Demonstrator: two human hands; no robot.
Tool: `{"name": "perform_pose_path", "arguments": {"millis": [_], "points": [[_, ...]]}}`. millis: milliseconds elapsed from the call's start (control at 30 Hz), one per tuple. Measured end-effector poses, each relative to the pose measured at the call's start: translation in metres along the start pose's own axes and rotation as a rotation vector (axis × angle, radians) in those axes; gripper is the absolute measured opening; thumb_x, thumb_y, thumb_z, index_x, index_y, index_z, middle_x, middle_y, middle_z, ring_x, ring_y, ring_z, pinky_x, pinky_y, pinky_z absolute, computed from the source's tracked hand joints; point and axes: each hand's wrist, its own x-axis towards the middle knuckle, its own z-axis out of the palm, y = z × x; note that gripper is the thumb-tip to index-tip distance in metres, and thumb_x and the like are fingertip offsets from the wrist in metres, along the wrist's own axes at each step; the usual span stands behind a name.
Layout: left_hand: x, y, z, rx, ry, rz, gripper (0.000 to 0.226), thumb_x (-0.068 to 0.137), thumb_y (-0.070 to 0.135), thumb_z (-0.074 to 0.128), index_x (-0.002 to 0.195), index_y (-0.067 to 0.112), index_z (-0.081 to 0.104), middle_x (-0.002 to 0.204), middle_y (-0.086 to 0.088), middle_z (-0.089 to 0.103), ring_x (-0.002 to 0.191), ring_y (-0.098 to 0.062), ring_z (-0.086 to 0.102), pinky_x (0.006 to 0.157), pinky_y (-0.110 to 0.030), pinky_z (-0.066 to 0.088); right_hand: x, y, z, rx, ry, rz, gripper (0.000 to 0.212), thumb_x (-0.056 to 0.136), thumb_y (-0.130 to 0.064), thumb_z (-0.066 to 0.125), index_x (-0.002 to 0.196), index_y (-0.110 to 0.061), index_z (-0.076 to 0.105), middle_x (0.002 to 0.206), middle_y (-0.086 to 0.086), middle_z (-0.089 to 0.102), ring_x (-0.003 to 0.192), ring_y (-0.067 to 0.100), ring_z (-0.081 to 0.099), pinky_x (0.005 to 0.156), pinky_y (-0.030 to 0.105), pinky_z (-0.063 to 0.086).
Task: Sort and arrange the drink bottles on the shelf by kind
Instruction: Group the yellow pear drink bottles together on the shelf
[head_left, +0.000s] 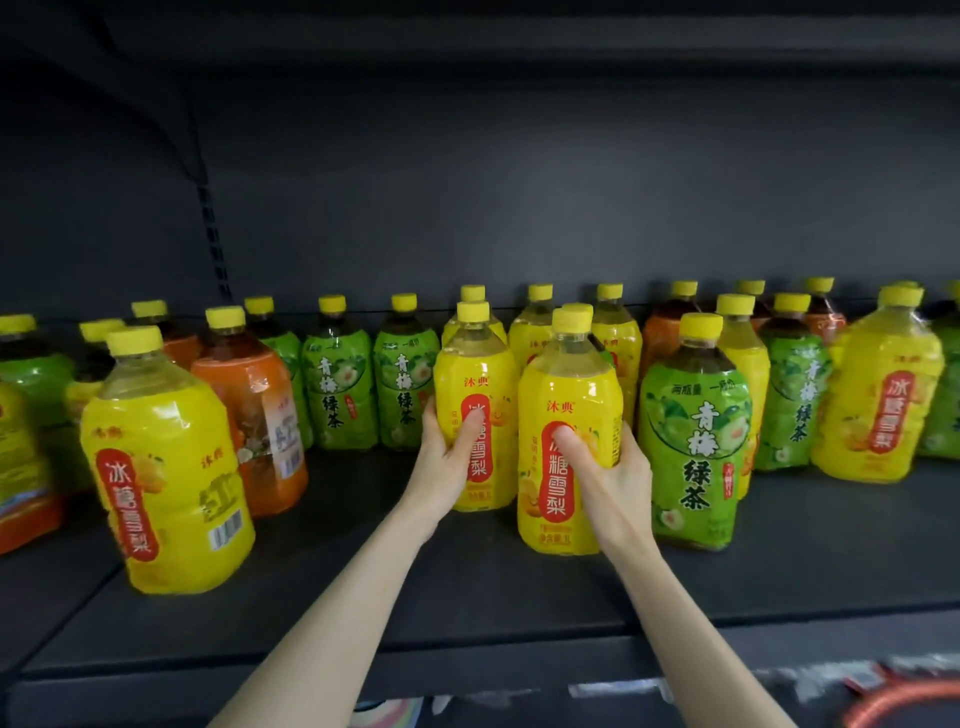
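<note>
Dark grey metal shelf (415, 587): mixed stock of clear plastic drink bottles, all with yellow screw caps, standing upright in loose rows. Kinds are intermingled.

Left hand (447, 462): gripping the rear yellow-labelled pear-drink bottle (475, 374) low on its body. The thumb lies across the red panel of the label and the fingers curl round the bottle's left side. This bottle stands at mid-shelf, directly in front of further yellow-labelled bottles in the back row.

Right hand (615, 473): gripping the front yellow-labelled pear-drink bottle (569, 384). The thumb presses on the red label panel and the fingers wrap round the right side. This bottle is closer to the shelf's front edge, just right of the first. Whether the two held bottles touch cannot be told, nor whether either base is lifted off the shelf.

Both bare forearms reach in from below the shelf edge.

Neighbouring items: a tall green-labelled green-tea bottle (693, 441) stands just beside the right hand, whose fingers lie between it and the held bottle. Two green-labelled back-row bottles (340, 395) stand near the left hand's fingers. Further left are an orange-labelled dark-tea bottle (254, 405) and a large yellow-labelled front bottle (166, 467), well apart from both hands. A yellow-labelled bottle at far right (878, 405) stands among green and orange ones.
</note>
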Motion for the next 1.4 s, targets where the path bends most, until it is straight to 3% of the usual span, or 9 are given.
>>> {"name": "perform_pose_path", "arguments": {"millis": [233, 367, 467, 633, 867, 967, 1167, 1300, 1400], "points": [[0.015, -0.009, 0.003, -0.099, -0.035, -0.007, 0.069, 0.09, 0.047, 0.048, 0.148, 0.033, 0.012, 0.138, 0.005, 0.044, 0.124, -0.015, 0.047, 0.094, -0.035, 0.045, 0.0, 0.003, 0.0, -0.016, 0.047, -0.018, 0.055, 0.063, -0.05, 0.07, 0.112, -0.029, 0.057, 0.097, -0.009, 0.07, 0.082, 0.002, 0.07, 0.06, 0.016, 0.054], [0.023, -0.012, 0.007, -0.105, -0.007, 0.008, 0.068, 0.091, 0.045, 0.049, 0.148, 0.03, 0.014, 0.139, 0.002, 0.044, 0.125, -0.017, 0.046, 0.102, -0.042, 0.043, 0.0, 0.003, 0.0, -0.027, 0.052, -0.005, 0.052, 0.06, -0.053, 0.067, 0.107, -0.034, 0.056, 0.098, -0.009, 0.069, 0.085, 0.009, 0.07, 0.067, 0.021, 0.055], [0.028, -0.012, 0.008, -0.086, 0.013, 0.015, 0.067, 0.091, 0.044, 0.049, 0.147, 0.028, 0.015, 0.138, 0.0, 0.045, 0.124, -0.017, 0.047, 0.1, -0.04, 0.044, 0.001, 0.003, 0.0, -0.034, 0.046, 0.004, 0.05, 0.06, -0.054, 0.066, 0.105, -0.036, 0.054, 0.099, -0.01, 0.068, 0.089, 0.01, 0.068, 0.07, 0.024, 0.055], [0.034, -0.014, 0.008, -0.051, 0.041, 0.008, 0.068, 0.092, 0.045, 0.048, 0.148, 0.028, 0.014, 0.139, 0.0, 0.044, 0.125, -0.019, 0.046, 0.101, -0.043, 0.043, 0.003, 0.007, -0.001, -0.04, 0.043, 0.005, 0.061, 0.067, -0.055, 0.075, 0.118, -0.029, 0.054, 0.102, -0.007, 0.069, 0.09, 0.012, 0.069, 0.07, 0.024, 0.056], [0.042, -0.015, 0.008, -0.039, 0.052, 0.013, 0.066, 0.093, 0.043, 0.048, 0.147, 0.027, 0.013, 0.139, -0.001, 0.042, 0.126, -0.018, 0.044, 0.102, -0.042, 0.041, 0.005, 0.012, -0.002, -0.036, 0.034, 0.004, 0.06, 0.064, -0.051, 0.069, 0.118, -0.031, 0.054, 0.102, -0.008, 0.069, 0.09, 0.011, 0.07, 0.068, 0.023, 0.056], [0.046, -0.016, 0.008, -0.029, 0.047, 0.017, 0.065, 0.094, 0.042, 0.046, 0.147, 0.028, 0.012, 0.139, -0.001, 0.04, 0.125, -0.018, 0.043, 0.101, -0.039, 0.041, 0.006, 0.012, -0.002, -0.039, 0.035, 0.0, 0.069, 0.059, -0.058, 0.07, 0.12, -0.029, 0.054, 0.103, -0.007, 0.069, 0.09, 0.012, 0.07, 0.072, 0.025, 0.057], [0.048, -0.017, 0.007, -0.033, 0.042, 0.035, 0.063, 0.095, 0.04, 0.045, 0.147, 0.027, 0.011, 0.136, 0.001, 0.04, 0.122, -0.014, 0.042, 0.098, -0.036, 0.04, 0.007, 0.013, -0.002, -0.047, 0.037, -0.014, 0.066, 0.064, -0.052, 0.068, 0.123, -0.026, 0.053, 0.104, -0.007, 0.069, 0.091, 0.013, 0.069, 0.073, 0.026, 0.057], [0.048, -0.016, 0.005, -0.02, 0.024, 0.028, 0.064, 0.094, 0.042, 0.045, 0.147, 0.028, 0.012, 0.139, -0.001, 0.04, 0.124, -0.017, 0.043, 0.1, -0.039, 0.04, 0.005, 0.013, -0.001, -0.052, 0.042, -0.026, 0.079, 0.056, -0.064, 0.068, 0.123, -0.027, 0.053, 0.105, -0.006, 0.069, 0.091, 0.012, 0.07, 0.075, 0.029, 0.058], [0.044, -0.012, 0.0, 0.01, 0.028, -0.013, 0.065, 0.092, 0.045, 0.05, 0.146, 0.026, 0.02, 0.137, -0.001, 0.045, 0.122, -0.018, 0.047, 0.096, -0.037, 0.043, 0.003, 0.01, -0.001, -0.061, 0.031, -0.015, 0.069, 0.065, -0.06, 0.076, 0.121, -0.028, 0.051, 0.105, -0.005, 0.068, 0.092, 0.013, 0.069, 0.075, 0.029, 0.057]]}}
